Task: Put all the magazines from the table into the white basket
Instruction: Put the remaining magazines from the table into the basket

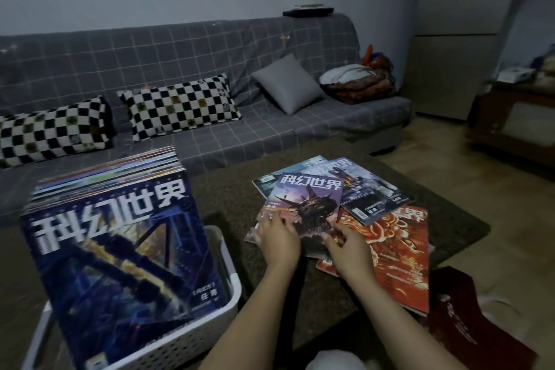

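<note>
Several magazines lie fanned on the dark table (228,198). On top is a purple magazine (306,207) with a dark spiky figure. My left hand (277,239) lies on its near left corner, fingers spread on the cover. My right hand (350,251) holds its near right edge, thumb on the cover, above a red magazine (396,255). A grey-blue magazine (369,192) and a teal one (270,182) lie behind. The white basket (231,300) stands at the left, packed with upright magazines, a dark blue one (120,258) in front.
A grey checked sofa (270,117) with two checkerboard pillows (180,106) and a grey cushion (288,84) runs behind the table. A dark red bag (468,327) lies at the lower right. A wooden cabinet (516,126) stands at the far right on the bare floor.
</note>
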